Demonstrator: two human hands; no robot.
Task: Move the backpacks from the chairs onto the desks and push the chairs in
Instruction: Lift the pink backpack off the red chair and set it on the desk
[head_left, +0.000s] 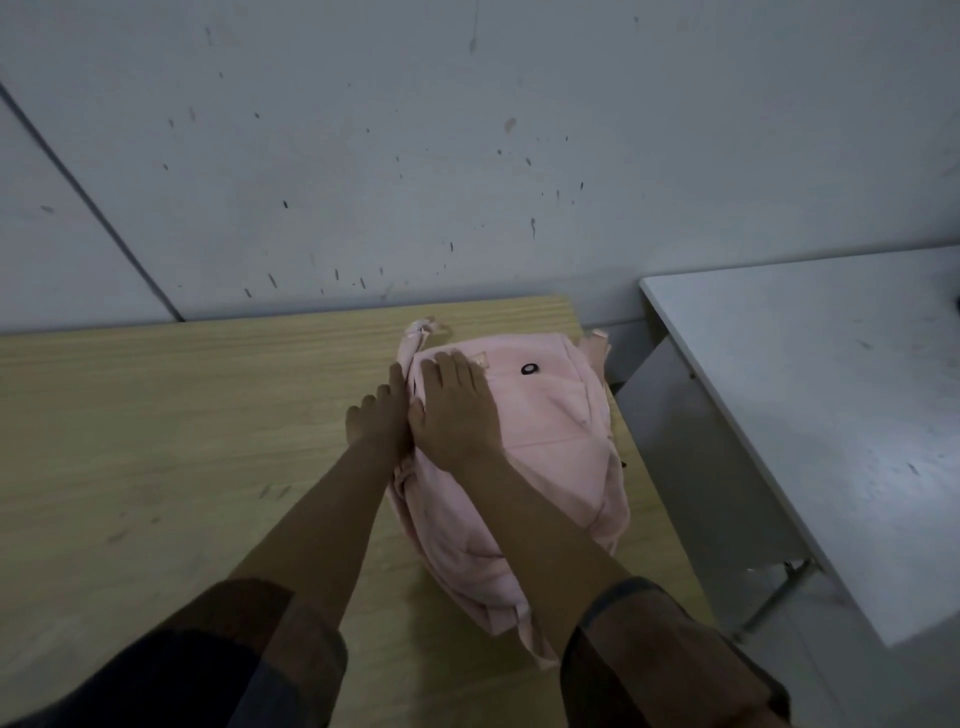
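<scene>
Wood is what my desk (156, 415) is made of, light and stripy, and it stands right up against a grey wall (415, 156) with lots of little dark marks on it. To my right there is a white desk (831, 389), a bit apart from mine, with a gap between them. I can see a thin metal leg (774, 603) under the white desk.

My pink backpack (545, 441) lies on the wooden desk, near its right edge and close to the wall. It lies on its back with the front pocket up. A small black ring (529, 369) sits on the front of it. One strap (595, 345) sticks out at the far end, over the desk's edge.

My right hand (454, 410) lies flat on top of the backpack, on its left part, with the fingers straight and spread. It holds nothing; it only presses on the cloth. My left hand (379, 415) is just beside it, against the left side of the backpack, touching my right hand. Its fingers look straight too, not curled round anything. Both my dark sleeves (270, 649) are rolled up near the elbows.
</scene>
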